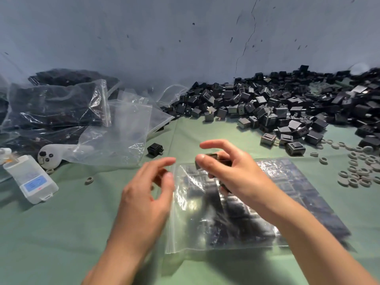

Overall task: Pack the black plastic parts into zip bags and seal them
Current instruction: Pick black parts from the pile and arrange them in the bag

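A clear zip bag [205,227] partly filled with black plastic parts lies on the green cloth in front of me. My right hand [232,173] hovers over its upper end and grips a black part [212,156] between thumb and fingers. My left hand [150,190] is at the bag's left edge with fingers loosely curled; something dark shows behind them, too blurred to tell whether it is held. A big heap of black parts [287,108] fills the back right. One loose black part [155,149] lies alone beyond my left hand.
Filled zip bags [55,105] and empty clear bags [125,132] pile up at the back left. A white plastic box [30,178] and a grey controller-like device [48,156] sit at the left. Several grey rings [359,171] are scattered at the right. A blue-grey wall stands behind.
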The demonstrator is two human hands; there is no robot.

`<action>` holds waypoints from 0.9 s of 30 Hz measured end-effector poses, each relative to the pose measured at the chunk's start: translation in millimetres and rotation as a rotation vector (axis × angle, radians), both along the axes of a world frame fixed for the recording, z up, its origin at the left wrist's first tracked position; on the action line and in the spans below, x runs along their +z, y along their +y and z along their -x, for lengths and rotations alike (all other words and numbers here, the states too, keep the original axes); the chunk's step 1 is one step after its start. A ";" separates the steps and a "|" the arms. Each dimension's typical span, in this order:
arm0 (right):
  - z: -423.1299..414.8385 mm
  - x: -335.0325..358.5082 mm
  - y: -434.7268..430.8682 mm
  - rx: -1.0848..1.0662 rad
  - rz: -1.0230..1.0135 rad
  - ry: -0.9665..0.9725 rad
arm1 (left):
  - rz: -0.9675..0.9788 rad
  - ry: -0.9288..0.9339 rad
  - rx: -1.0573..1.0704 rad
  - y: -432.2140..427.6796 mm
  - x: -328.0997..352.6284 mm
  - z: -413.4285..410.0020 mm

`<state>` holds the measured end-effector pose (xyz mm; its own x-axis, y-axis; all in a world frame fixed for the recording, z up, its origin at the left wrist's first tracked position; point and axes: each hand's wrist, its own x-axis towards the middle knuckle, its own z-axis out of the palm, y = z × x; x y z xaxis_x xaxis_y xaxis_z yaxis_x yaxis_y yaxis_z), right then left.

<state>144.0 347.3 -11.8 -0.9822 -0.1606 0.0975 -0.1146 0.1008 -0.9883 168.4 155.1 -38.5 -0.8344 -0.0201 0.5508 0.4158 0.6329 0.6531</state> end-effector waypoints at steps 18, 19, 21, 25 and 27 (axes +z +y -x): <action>-17.0 -14.4 15.9 -0.206 -0.246 0.189 | -0.045 -0.314 0.246 -37.7 -9.5 -16.5; -13.1 -15.2 20.2 -0.261 -0.434 0.284 | 0.004 -0.381 0.262 -43.8 -12.7 -14.7; -7.9 -14.2 16.9 -0.268 -0.748 0.432 | 0.037 -0.441 0.217 -45.5 -16.2 -14.2; -1.7 -21.3 0.2 -0.149 -1.032 0.541 | -0.024 -0.439 0.060 -39.1 -17.2 -13.1; 1.6 -24.6 -5.1 -0.108 -1.094 0.504 | 0.004 -0.472 0.007 -37.6 -19.2 -11.0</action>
